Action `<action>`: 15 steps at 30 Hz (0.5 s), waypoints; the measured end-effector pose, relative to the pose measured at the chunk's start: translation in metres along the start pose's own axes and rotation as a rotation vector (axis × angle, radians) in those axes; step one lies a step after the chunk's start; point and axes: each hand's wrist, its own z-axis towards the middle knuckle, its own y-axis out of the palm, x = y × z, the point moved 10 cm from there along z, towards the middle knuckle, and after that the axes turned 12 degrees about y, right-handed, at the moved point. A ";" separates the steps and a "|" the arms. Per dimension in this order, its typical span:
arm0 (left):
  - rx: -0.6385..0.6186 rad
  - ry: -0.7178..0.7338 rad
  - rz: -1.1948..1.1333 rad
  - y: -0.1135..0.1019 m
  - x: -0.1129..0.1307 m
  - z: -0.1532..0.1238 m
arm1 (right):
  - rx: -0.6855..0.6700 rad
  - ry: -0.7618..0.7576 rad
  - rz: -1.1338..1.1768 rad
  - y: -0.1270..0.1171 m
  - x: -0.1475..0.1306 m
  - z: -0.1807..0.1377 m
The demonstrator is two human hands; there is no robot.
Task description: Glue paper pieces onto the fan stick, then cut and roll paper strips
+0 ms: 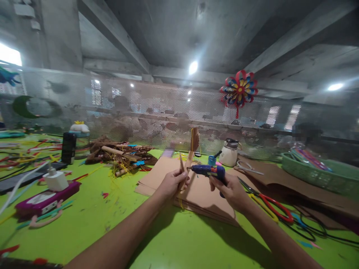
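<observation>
My left hand [171,183] is closed around a few thin brown wooden strips [191,151], held upright above a stack of brown cardboard [196,190]. My right hand [228,186] grips a blue glue gun [209,170], its nozzle pointing left and touching the strips just above my left fingers. Both hands hover over the green table [117,224].
Red-handled scissors [269,203] and black cables lie right of my right hand. A green basket [316,173] stands far right, a white pot [229,153] behind the cardboard. A pile of brown sticks [117,153], a black bottle [68,147] and a purple box [46,198] sit left.
</observation>
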 end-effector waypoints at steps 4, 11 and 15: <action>-0.010 -0.004 -0.008 0.002 0.001 0.000 | -0.010 -0.006 -0.007 0.002 0.000 0.000; -0.026 -0.017 0.000 0.006 -0.001 -0.002 | 0.040 0.001 -0.013 0.000 0.005 0.004; -0.017 -0.023 -0.019 0.005 -0.001 -0.002 | 0.042 -0.012 -0.008 -0.002 0.006 0.003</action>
